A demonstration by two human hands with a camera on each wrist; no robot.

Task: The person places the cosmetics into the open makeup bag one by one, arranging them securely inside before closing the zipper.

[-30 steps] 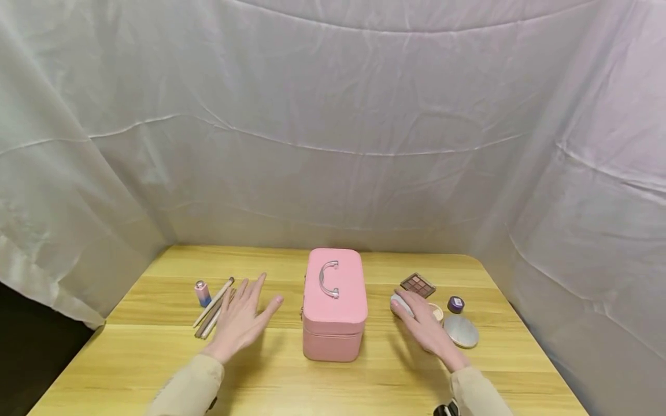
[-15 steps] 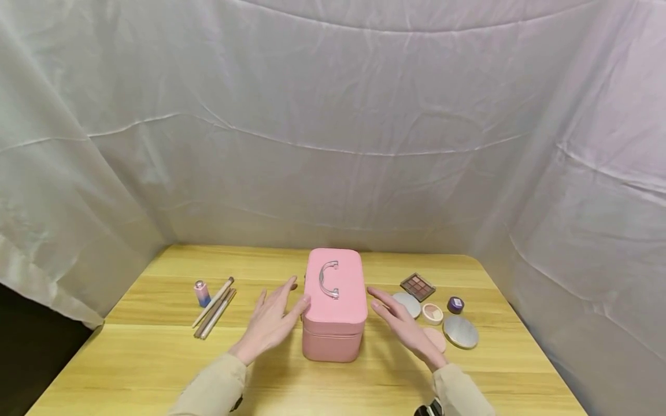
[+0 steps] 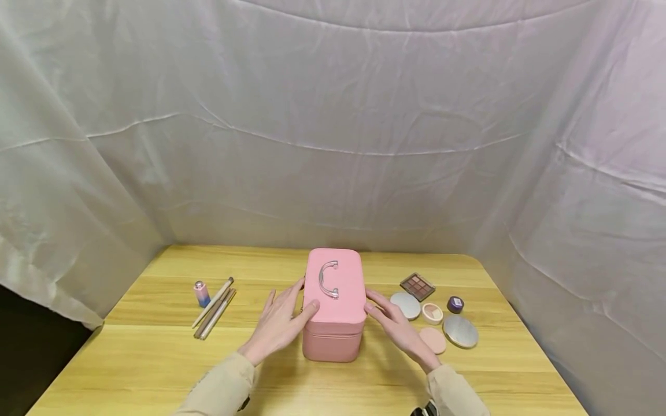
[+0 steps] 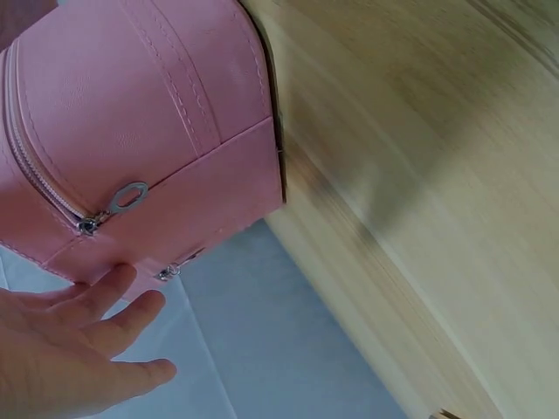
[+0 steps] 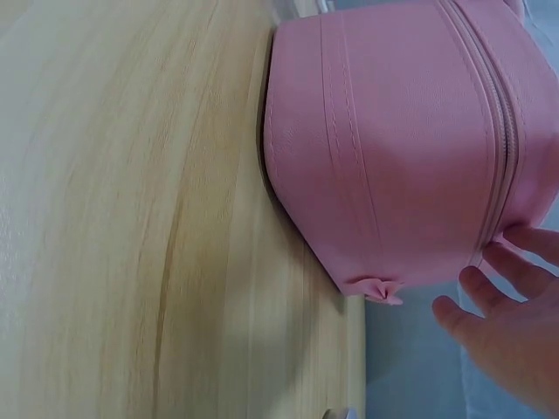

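Note:
A pink makeup case (image 3: 346, 312) with a silver handle (image 3: 322, 282) stands closed in the middle of the table. My left hand (image 3: 280, 322) lies along its left side, thumb at the lid's edge and fingers extended toward the side. In the left wrist view those fingers (image 4: 131, 323) are spread near two zipper pulls; the nearer zipper pull (image 4: 129, 197) hangs at the zip's end. On the opposite side my right hand (image 3: 398, 330) touches the case with loosely stretched fingers. Its fingertips meet the case close to the zipper (image 5: 505, 131) in the right wrist view, above a small pink bow (image 5: 377, 290).
On the left lie several slim makeup brushes (image 3: 214, 312) beside a pink-and-blue bottle (image 3: 202, 293). To the right are an eyeshadow palette (image 3: 418, 286), round compacts (image 3: 460, 331), a pink puff (image 3: 433, 340) and a purple jar (image 3: 455, 304). Pale curtains (image 3: 333, 190) enclose the table.
My right hand has left the white compact and moved left to the case. My left hand has come right, away from the brushes, to the case's other side. The case has stayed put.

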